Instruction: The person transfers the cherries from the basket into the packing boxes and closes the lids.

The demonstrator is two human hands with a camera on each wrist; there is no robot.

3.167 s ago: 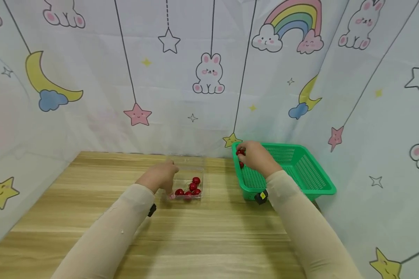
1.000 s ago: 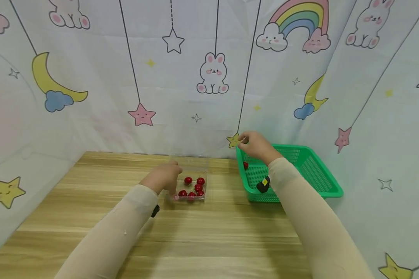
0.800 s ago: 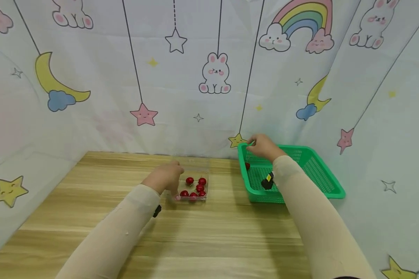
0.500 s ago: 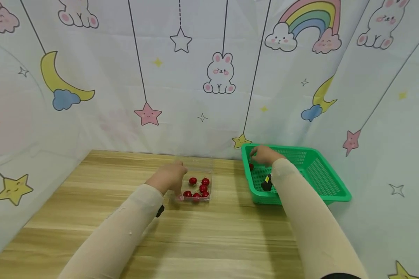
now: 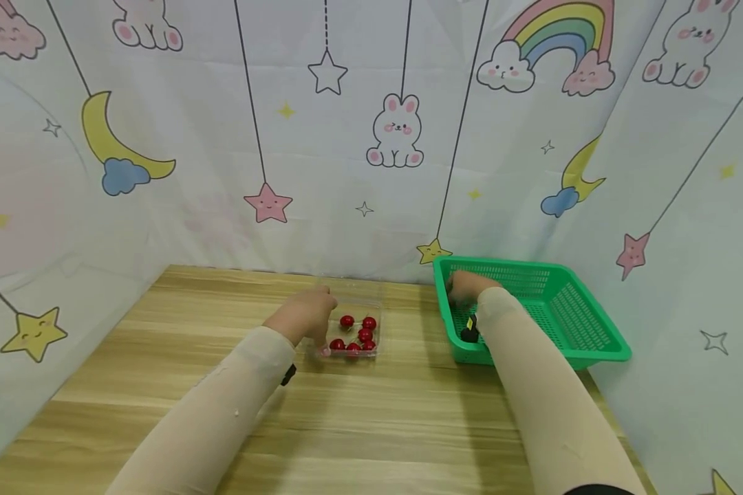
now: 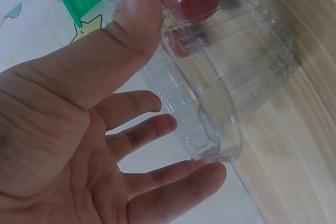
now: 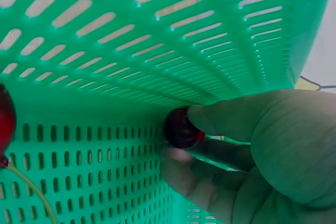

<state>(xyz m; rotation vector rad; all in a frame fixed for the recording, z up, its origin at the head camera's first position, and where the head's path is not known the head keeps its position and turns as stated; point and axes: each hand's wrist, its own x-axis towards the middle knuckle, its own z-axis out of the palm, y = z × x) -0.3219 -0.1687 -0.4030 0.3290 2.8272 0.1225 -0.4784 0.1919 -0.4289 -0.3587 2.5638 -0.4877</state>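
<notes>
At the left side of an open clear plastic box [image 5: 379,330] is my left hand [image 5: 306,315]. In the left wrist view its thumb [image 6: 137,19] lies along one wall and its bent fingertips touch the box edge, holding it. Several red cherries [image 5: 365,335] lie inside the box. My right hand [image 5: 467,287] reaches down inside the left end of a green plastic basket [image 5: 582,354]. There, in the right wrist view, thumb and fingers pinch a dark red cherry [image 7: 182,128]. Another cherry [image 7: 4,121] with a green stem shows at that view's left edge.
Both containers stand near the back of a wood-grain table [image 5: 371,426], the basket to the right of the box. The box's clear lid [image 5: 349,285] lies back towards the wall. A white printed curtain [image 5: 322,151] hangs behind and on both sides.
My right hand has lowered from above the basket's left rim into it and now pinches a cherry. Compared with 3.2 s ago, the box shows one more cherry. My left hand stays at the box.
</notes>
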